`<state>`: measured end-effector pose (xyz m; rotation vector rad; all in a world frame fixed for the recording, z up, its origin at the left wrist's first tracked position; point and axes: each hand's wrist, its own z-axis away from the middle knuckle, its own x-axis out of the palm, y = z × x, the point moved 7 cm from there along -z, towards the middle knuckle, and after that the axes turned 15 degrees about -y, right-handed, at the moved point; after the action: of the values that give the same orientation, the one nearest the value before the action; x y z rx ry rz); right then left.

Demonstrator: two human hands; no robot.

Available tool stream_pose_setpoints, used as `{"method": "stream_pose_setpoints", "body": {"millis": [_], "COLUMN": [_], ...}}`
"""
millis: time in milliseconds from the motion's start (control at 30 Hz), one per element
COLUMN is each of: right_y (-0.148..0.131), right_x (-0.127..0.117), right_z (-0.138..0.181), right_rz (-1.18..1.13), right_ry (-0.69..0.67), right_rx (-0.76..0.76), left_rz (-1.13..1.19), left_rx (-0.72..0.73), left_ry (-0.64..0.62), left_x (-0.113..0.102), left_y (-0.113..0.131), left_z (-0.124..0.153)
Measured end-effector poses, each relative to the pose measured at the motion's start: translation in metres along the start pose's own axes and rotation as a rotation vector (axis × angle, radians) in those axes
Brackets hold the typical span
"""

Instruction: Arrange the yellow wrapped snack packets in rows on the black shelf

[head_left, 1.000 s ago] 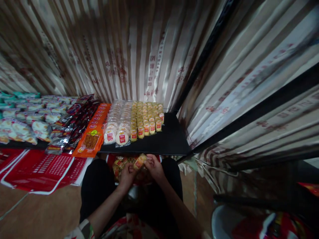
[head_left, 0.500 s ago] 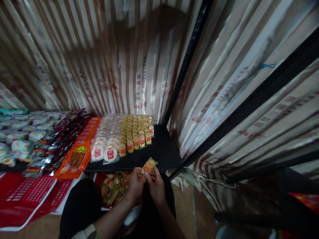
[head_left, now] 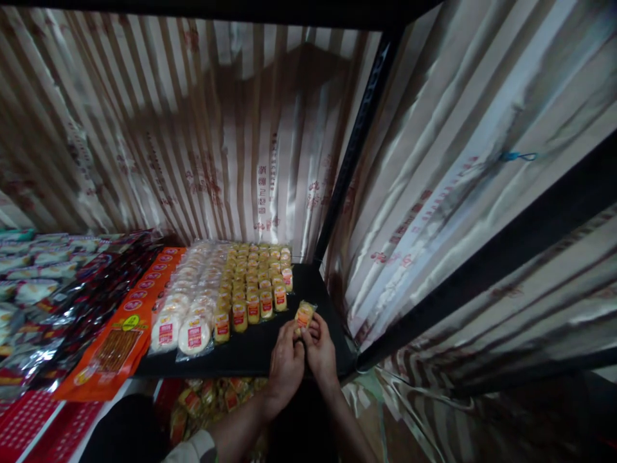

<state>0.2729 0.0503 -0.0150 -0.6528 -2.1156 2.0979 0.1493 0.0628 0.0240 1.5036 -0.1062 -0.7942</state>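
Observation:
A small yellow snack packet (head_left: 304,316) with an orange-red label is held up over the black shelf (head_left: 301,350). My right hand (head_left: 321,350) is closed on its right side and lower end. The fingertips of my left hand (head_left: 287,360) are closed against its left edge. Just left of my hands stand rows of matching yellow packets (head_left: 253,307), with red labels facing me. Beside those rows lie clear-wrapped round white crackers (head_left: 195,334). Below the shelf edge, a heap of loose yellow packets (head_left: 212,402) shows partly behind my left forearm.
Orange snack bags (head_left: 118,347) lie left of the crackers, with dark shiny packets (head_left: 72,321) and white packets (head_left: 38,289) farther left. A black upright post (head_left: 354,154) rises at the shelf's back corner. Striped printed sheeting (head_left: 216,128) hangs behind.
Both hands have moved forward with the packet, from the shelf's front edge to above its surface near the rows. The view has also shifted, so the shelf appears lower and nearer.

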Motion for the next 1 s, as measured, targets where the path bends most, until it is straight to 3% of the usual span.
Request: {"method": "stream_pose_setpoints", "body": {"millis": [233, 467, 700, 1000], "right_y": [-0.006, -0.012, -0.017, -0.014], "right_x": [-0.006, 0.005, 0.022, 0.025], "right_z": [-0.052, -0.089, -0.104, -0.095], "right_rz": [0.127, 0.209, 0.302, 0.555], "right_ry": [-0.035, -0.075, -0.118, -0.002], "right_rx": [0.018, -0.029, -0.060, -0.015], "left_rz": [0.023, -0.030, -0.060, -0.059], "left_rx": [-0.011, -0.075, -0.144, -0.088], "left_ry": [0.030, 0.048, 0.019, 0.047], "left_x": [0.001, -0.005, -0.009, -0.016], "left_y": [0.006, -0.003, -0.009, -0.018], "left_z": [-0.035, -0.049, -0.048, -0.048]}}
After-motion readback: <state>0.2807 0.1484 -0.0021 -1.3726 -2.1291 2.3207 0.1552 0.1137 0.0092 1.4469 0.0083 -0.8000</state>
